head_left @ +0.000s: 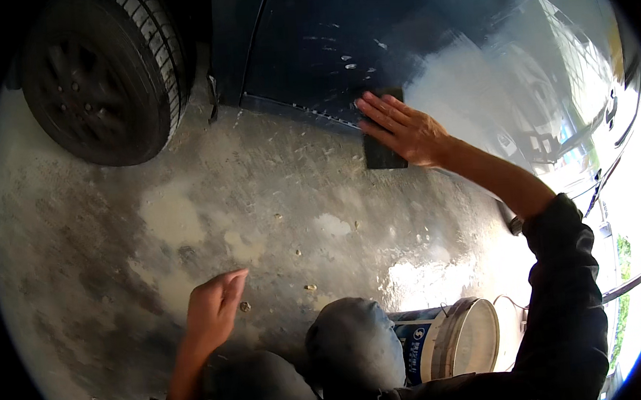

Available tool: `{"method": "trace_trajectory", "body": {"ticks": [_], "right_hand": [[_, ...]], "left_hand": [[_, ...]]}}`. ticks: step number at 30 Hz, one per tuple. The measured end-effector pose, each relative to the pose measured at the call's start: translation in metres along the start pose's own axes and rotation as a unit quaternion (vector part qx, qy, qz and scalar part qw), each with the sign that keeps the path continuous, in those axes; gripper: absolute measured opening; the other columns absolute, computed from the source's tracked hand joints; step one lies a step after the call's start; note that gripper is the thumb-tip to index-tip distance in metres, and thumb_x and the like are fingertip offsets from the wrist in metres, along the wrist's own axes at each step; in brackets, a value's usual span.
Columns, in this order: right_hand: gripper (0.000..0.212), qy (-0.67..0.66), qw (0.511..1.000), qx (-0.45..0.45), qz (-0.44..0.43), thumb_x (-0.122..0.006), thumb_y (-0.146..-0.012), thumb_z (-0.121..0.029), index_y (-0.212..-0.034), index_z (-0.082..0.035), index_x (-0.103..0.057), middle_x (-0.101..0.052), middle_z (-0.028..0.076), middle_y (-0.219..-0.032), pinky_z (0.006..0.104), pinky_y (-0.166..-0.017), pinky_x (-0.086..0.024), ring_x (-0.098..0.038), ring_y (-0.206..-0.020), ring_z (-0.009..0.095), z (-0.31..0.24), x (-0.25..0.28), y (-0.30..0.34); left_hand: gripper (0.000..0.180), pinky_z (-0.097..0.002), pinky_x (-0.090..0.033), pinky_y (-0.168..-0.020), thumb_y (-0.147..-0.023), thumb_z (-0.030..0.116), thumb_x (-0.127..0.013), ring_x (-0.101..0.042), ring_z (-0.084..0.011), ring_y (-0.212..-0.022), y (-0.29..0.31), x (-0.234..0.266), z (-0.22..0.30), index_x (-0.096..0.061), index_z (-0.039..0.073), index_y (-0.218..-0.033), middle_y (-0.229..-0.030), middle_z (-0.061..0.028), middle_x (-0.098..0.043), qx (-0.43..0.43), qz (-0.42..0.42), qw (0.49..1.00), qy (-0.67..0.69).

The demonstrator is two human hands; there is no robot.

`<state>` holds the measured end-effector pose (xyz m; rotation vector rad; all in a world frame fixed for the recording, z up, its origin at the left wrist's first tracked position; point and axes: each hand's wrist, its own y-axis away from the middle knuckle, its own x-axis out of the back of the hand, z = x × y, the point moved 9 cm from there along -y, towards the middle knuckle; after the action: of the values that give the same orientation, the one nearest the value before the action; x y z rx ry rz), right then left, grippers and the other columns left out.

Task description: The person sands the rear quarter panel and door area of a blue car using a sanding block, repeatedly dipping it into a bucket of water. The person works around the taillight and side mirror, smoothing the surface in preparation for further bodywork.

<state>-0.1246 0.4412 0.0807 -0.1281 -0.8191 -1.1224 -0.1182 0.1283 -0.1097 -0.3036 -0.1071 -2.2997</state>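
Observation:
My right hand (pixel 403 130) lies across a dark rectangular sheet of sandpaper (pixel 385 153), holding it against the lower edge of the dark blue car door (pixel 311 67). Its fingers are stretched and close together, and the sheet shows above and below them. Several whitish spots and smears mark the door just left of these fingers. My left hand (pixel 215 305) hangs over the floor in front of my knees, away from the car. Its fingers are curled together with nothing visible in them; the palm side is hidden.
A black-rimmed wheel (pixel 97 85) stands at the upper left. Beside my right knee (pixel 354 344) is a blue and white bucket (pixel 429 345) lying tilted. The stained concrete floor (pixel 298 201) has wet shine and small lumps. A dark hose (pixel 638 278) crosses at the right.

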Motion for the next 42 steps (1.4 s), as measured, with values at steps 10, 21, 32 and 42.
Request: {"method": "trace_trajectory", "body": {"ticks": [10,21,32,42], "right_hand": [[0.099,0.204,0.977,0.056,-0.019,-0.072,-0.084,-0.044,-0.161,-0.008,-0.02,-0.008,0.001,-0.171,0.0373,-0.129,-0.007,-0.006,-0.157,0.016,0.003,-0.008,-0.109],[0.051,0.163,0.968,0.187,0.029,-0.067,-0.089,-0.021,-0.137,-0.006,-0.061,-0.035,0.004,-0.163,0.0426,-0.127,-0.02,-0.022,-0.154,0.017,-0.003,-0.013,-0.08],[0.055,0.192,0.964,0.185,0.007,-0.065,-0.089,-0.02,-0.142,-0.005,-0.056,-0.035,0.004,-0.163,0.0436,-0.127,-0.021,-0.022,-0.154,0.018,-0.013,0.001,-0.119],[0.071,0.145,0.986,0.067,0.046,-0.059,-0.092,-0.016,-0.157,-0.006,-0.033,-0.021,0.004,-0.168,0.0398,-0.129,-0.011,-0.015,-0.156,0.016,0.026,0.058,-0.155]], "left_hand": [[0.029,-0.0348,-0.055,-0.077,-0.101,0.023,-0.06,-0.073,-0.0306,-0.089,-0.021,-0.017,-0.01,-0.069,-0.003,-0.113,-0.098,-0.019,-0.074,-0.008,0.023,1.0,0.0],[0.03,-0.0357,-0.054,-0.087,-0.1,0.016,-0.06,-0.071,-0.0283,-0.105,0.103,0.047,-0.096,-0.064,-0.001,-0.125,-0.113,-0.0194,-0.072,0.224,0.052,0.973,0.0],[0.032,-0.0397,-0.054,-0.091,-0.094,0.013,-0.065,-0.07,-0.0307,-0.108,0.158,0.063,-0.137,-0.065,0.002,-0.124,-0.113,-0.0188,-0.072,0.202,0.111,0.972,-0.05],[0.042,-0.0394,-0.052,-0.096,-0.097,0.024,-0.063,-0.069,-0.0291,-0.112,0.137,0.052,-0.135,-0.062,-0.003,-0.128,-0.116,-0.0197,-0.072,0.165,0.094,0.982,-0.006]]}}
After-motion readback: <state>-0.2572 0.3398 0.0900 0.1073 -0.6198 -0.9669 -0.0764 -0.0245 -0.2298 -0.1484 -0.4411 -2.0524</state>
